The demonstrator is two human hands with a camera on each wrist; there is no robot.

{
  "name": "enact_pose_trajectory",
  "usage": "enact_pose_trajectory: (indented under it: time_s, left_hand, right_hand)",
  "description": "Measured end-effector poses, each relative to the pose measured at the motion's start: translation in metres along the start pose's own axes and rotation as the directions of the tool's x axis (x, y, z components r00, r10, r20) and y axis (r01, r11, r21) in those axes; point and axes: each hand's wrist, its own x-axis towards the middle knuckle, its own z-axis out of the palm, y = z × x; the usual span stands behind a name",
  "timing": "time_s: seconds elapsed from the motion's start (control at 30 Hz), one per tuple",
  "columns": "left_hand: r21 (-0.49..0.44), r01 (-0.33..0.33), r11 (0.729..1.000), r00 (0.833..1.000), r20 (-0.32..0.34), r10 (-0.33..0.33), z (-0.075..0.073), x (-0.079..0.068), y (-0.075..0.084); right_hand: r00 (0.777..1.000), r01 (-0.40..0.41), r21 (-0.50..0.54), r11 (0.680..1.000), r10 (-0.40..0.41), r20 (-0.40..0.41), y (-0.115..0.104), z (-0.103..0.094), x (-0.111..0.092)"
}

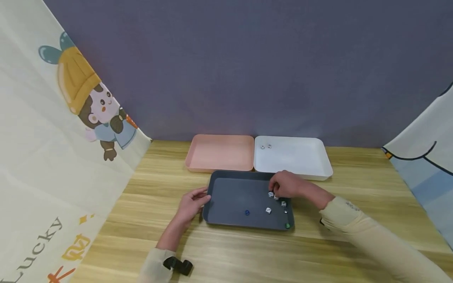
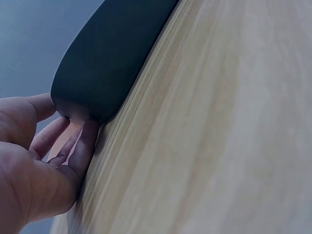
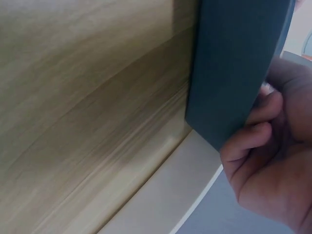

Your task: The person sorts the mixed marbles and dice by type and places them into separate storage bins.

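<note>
A dark grey tray (image 1: 230,196) lies on the table with white dice and small glassy marbles in it. My left hand (image 1: 192,203) holds the tray's left side, thumb at the rim and fingers against the outer wall in the left wrist view. Over the tray's right part, my right hand (image 1: 286,184) points its curled fingers down and pinches a white die (image 1: 276,197). Right beside those fingertips sits another die (image 1: 271,194). Nearer the front are a die (image 1: 284,204), a die (image 1: 268,210), a blue marble (image 1: 247,212) and a green marble (image 1: 287,225).
Behind the grey tray stand a pink tray (image 1: 221,153) and, to its right, a white tray (image 1: 293,155). Two dice (image 1: 266,146) lie at the white tray's back left. A dark cloth (image 1: 247,70) hangs behind the wooden table (image 1: 240,255).
</note>
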Motion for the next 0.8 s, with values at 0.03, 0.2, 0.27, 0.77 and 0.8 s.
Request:
enact_pose_trajectory:
  time_s: [0.03, 0.2, 0.27, 0.77, 0.8]
  left_hand:
    - [-0.002, -0.001, 1.000, 1.000, 0.001, 0.001, 0.001, 0.000, 0.000]
    - [-0.010, 0.011, 1.000, 1.000, -0.004, -0.011, 0.004, 0.000, -0.002]
    - [-0.011, 0.016, 1.000, 1.000, -0.007, -0.016, 0.005, 0.000, -0.002]
    - [-0.011, 0.022, 1.000, 1.000, -0.002, -0.022, 0.002, 0.001, 0.000]
    - [-0.006, 0.021, 1.000, 1.000, -0.004, -0.021, 0.001, 0.001, 0.000]
  right_hand:
    - [1.000, -0.006, 0.012, 1.000, 0.006, 0.008, 0.000, 0.000, -0.001]
    - [0.999, -0.052, -0.022, 0.998, 0.052, -0.008, -0.001, 0.007, -0.004]
    - [0.997, -0.063, -0.062, 0.996, 0.060, -0.047, -0.001, 0.010, -0.004]
    - [0.959, -0.005, 0.051, 0.999, 0.019, -0.283, 0.009, 0.016, -0.009]
    - [0.955, 0.000, 0.068, 0.998, 0.020, -0.296, 0.009, 0.016, -0.009]
